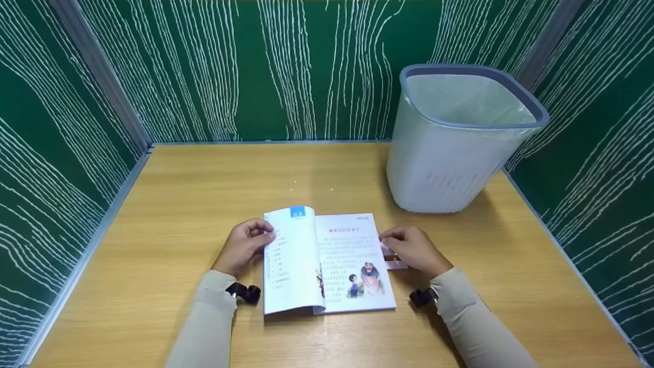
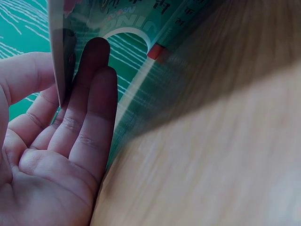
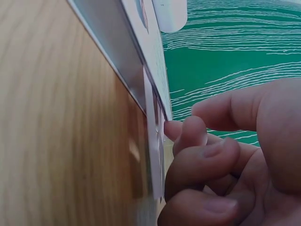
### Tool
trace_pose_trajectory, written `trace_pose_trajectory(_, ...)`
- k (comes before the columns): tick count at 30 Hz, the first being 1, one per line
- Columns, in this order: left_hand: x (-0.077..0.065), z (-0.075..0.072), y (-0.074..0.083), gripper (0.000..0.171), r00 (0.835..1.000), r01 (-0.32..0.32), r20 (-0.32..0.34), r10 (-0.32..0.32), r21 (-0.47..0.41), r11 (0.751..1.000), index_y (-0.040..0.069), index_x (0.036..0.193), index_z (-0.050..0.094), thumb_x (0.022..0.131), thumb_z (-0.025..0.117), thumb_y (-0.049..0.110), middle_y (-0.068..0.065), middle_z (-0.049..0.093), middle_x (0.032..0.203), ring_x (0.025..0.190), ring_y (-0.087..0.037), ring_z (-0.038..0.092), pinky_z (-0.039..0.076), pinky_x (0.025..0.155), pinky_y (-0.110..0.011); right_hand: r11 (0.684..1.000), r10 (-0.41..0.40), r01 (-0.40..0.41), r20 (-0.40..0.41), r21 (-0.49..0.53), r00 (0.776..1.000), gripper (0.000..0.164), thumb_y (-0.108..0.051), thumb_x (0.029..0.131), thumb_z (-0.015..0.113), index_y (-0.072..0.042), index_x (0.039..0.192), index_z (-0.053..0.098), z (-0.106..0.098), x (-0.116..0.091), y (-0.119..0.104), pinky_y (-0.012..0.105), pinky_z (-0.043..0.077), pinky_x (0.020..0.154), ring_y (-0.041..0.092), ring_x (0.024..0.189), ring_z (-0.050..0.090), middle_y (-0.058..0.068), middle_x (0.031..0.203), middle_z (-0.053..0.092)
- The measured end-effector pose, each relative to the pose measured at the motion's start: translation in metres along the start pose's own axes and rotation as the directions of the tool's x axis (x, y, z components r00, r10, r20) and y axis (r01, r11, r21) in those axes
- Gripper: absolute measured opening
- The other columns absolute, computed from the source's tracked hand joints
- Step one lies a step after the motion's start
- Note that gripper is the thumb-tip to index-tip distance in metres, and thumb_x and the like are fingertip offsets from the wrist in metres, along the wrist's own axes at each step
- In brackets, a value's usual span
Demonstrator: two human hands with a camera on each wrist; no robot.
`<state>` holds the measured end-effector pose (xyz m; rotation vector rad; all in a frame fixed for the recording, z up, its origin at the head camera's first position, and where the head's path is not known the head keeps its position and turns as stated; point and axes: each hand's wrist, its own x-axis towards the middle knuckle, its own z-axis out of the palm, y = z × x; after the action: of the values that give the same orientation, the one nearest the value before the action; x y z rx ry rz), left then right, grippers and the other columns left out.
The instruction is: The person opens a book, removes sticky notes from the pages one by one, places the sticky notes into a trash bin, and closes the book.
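An open book lies on the table, with a smooth left page (image 1: 288,260) that bows up and a right page (image 1: 352,245) printed with text and two cartoon figures. At the outer edge of the left page, my left hand (image 1: 245,245) pinches the raised leaf and cover, thumb on the page side and fingers behind the cover (image 2: 136,23). My right hand (image 1: 414,250) is at the book's right edge, fingers loosely curled and one fingertip right at the page edge. Two pale paper strips (image 1: 396,265) stick out there, close beside those fingers (image 3: 202,155).
A white waste bin (image 1: 444,163) with a grey rim and a clear liner stands at the table's back right. Green panels (image 1: 352,76) with white wavy lines enclose the wooden table (image 1: 214,179) at the back and sides. Tiny bright specks lie behind the book.
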<state>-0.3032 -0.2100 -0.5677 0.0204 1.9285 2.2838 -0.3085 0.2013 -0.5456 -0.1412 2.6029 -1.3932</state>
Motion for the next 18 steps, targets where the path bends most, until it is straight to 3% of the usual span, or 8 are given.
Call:
trace_pose_trajectory(6,-0.001,0.000,0.000,0.018,1.000,-0.014,0.000,0.014,0.005,1.000,-0.003,0.108,0.062,0.092,0.071,-0.002,-0.009,0.067,0.098,0.088,-0.021,0.067,0.060,0.074,-0.031,0.994,0.056,-0.060,0.039,0.095,0.998,0.028,-0.020,0.101,0.061,-0.005,0.120,0.075,-0.002,-0.001,-0.001,0.029,0.055,0.071,0.019,0.089,0.062,0.010,0.104,0.070)
trace_pose_trajectory(12,0.000,0.000,-0.001,0.017,1.000,-0.012,-0.004,0.012,0.016,1.000,-0.001,0.108,0.063,0.093,0.071,-0.001,-0.010,0.067,0.099,0.089,-0.021,0.067,0.060,0.076,-0.031,0.983,0.045,-0.051,0.038,0.176,0.998,0.026,-0.019,0.099,0.061,-0.005,0.116,0.075,-0.005,-0.001,-0.001,0.025,0.046,0.060,0.016,0.069,0.054,0.006,0.084,0.065)
trace_pose_trajectory(18,0.001,0.001,0.000,0.017,1.000,-0.004,-0.004,0.004,0.018,1.000,-0.001,0.108,0.063,0.092,0.071,-0.001,-0.010,0.067,0.099,0.090,-0.021,0.068,0.060,0.077,-0.031,0.975,-0.010,-0.004,0.064,0.221,0.998,0.024,-0.017,0.099,0.060,-0.002,0.114,0.073,-0.004,-0.006,-0.011,0.033,0.056,0.073,0.019,0.083,0.060,0.008,0.096,0.068)
